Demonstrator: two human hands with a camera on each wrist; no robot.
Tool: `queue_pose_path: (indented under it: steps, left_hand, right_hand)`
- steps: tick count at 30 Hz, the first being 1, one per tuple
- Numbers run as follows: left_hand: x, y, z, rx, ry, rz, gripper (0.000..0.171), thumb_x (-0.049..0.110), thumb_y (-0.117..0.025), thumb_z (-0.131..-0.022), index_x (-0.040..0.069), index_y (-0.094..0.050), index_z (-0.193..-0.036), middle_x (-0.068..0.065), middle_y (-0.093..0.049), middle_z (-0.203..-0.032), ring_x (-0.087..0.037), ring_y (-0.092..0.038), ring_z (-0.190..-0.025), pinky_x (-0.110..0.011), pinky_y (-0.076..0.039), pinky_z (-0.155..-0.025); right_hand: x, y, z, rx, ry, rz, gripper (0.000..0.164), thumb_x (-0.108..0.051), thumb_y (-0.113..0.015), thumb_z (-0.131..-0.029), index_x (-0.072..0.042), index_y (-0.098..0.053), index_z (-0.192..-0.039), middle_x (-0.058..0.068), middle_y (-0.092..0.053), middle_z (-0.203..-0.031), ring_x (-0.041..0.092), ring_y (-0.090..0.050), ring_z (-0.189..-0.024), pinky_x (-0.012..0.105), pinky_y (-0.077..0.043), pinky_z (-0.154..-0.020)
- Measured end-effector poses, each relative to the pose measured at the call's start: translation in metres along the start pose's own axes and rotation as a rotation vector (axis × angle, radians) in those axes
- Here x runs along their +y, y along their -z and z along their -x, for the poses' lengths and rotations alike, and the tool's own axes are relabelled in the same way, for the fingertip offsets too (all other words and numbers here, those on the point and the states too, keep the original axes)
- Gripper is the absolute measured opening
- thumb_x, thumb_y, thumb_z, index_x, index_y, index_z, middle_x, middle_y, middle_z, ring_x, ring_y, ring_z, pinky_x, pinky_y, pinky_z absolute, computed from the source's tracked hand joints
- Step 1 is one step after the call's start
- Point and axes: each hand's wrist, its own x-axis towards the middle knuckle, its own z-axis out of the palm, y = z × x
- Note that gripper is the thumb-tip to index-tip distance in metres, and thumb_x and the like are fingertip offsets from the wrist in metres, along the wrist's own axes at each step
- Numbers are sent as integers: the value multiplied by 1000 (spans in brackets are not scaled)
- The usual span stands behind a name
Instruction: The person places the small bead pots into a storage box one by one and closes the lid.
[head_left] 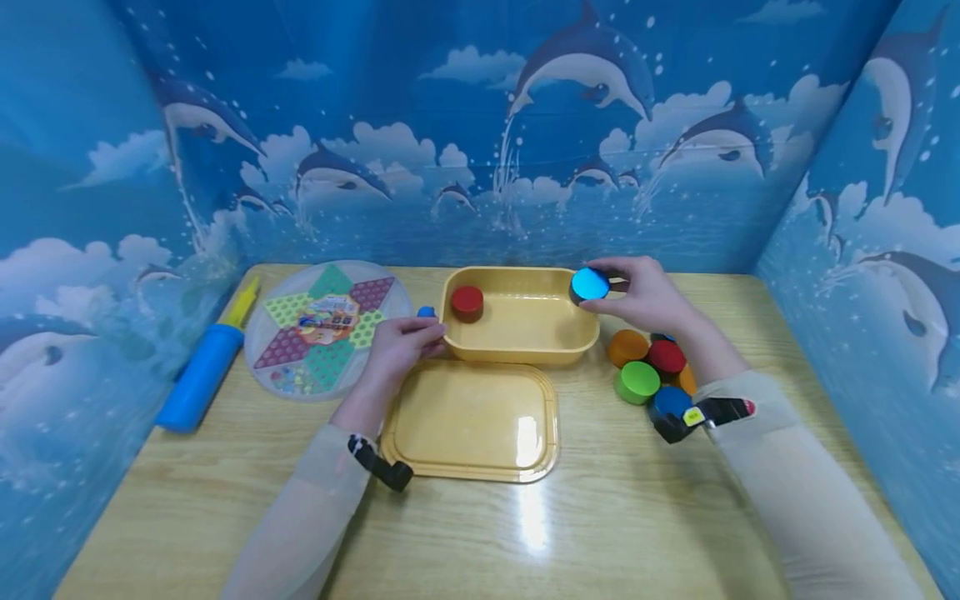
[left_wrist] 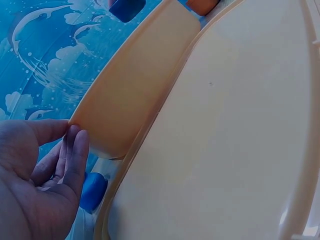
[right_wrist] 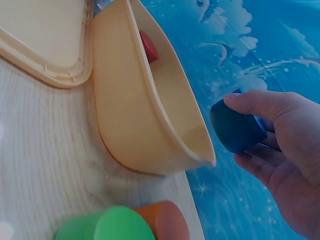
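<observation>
One blue plastic pump with a yellow tip (head_left: 199, 377) lies left of a round, translucent game board (head_left: 330, 321). The left hand (head_left: 390, 352) pinches, fingers nearly together, the left rim of a yellow rectangular plastic box (head_left: 532, 315) holding a red cylinder (head_left: 467, 305). At the box's right end, the right hand (head_left: 647, 293) grips a raised blue cylinder (head_left: 589, 285), fingers parted around it. Rightmost, more coloured cylinders (head_left: 637, 382) cluster on the desk (head_left: 600, 517).

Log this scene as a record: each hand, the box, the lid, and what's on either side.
Left hand: pinches the box by its rim, left end
Right hand: holds a blue block up by the box's right end
In box: one red block
Lid: on the box's near side
Right side: green block, orange block and more
Left side: game board, blue pump
</observation>
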Motion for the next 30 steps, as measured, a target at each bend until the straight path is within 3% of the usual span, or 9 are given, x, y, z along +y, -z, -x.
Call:
queue_pose_path:
  steps: [9,23,30]
  left_hand:
    - [-1,0,0,4,-8,16,26,5,-77,-98,-5,-73,-122,-22,-69,-117,-21,-76,-87,-30,-66,-82]
    - [-4,1,-2,-20,-43,60,28,3,-77,-98,-9,-72,-122,-22,-69,-113,-17,-76,-80,-31,-66,-81]
    - [-2,1,-1,-25,-45,42,28,4,-77,-98,-8,-72,-123,-22,-70,-115,-17,-76,-82,-31,-66,-82]
  right_hand:
    - [-4,-25,-21,-67,33,-77,65,-12,-87,-91,5,-57,-147,22,-58,-146,39,-59,-130,55,-55,-107]
    - [-12,-57,-47,-158,59,-50,66,-13,-85,-93,5,-55,-149,24,-56,-147,42,-56,-135,47,-56,-106]
    - [-11,-71,-61,-180,58,-10,63,-17,-85,-93,1,-59,-147,20,-60,-144,37,-58,-131,50,-56,-106]
